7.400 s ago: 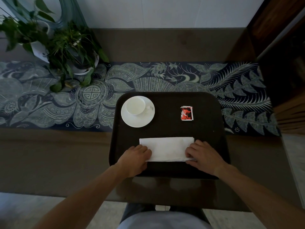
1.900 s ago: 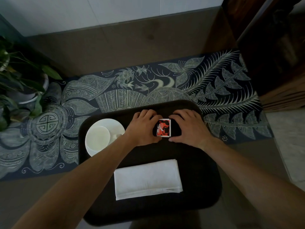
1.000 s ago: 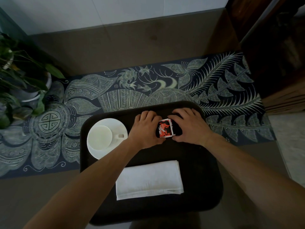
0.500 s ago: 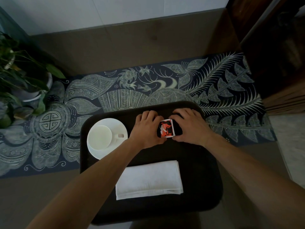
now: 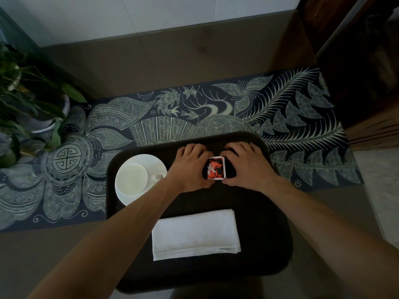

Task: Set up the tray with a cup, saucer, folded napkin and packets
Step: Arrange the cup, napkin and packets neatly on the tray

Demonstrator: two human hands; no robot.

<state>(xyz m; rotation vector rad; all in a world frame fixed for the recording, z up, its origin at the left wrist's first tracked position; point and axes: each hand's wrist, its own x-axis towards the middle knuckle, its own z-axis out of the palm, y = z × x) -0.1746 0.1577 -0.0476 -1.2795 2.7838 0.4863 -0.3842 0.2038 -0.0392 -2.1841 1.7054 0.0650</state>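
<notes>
Flanking packets, both hands curled

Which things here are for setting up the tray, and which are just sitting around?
For the job:
- tray
- cup on its saucer
- folded napkin
- red packets, held between the left hand and right hand

Just there:
- potted plant
- patterned table runner
- wooden cabinet
</notes>
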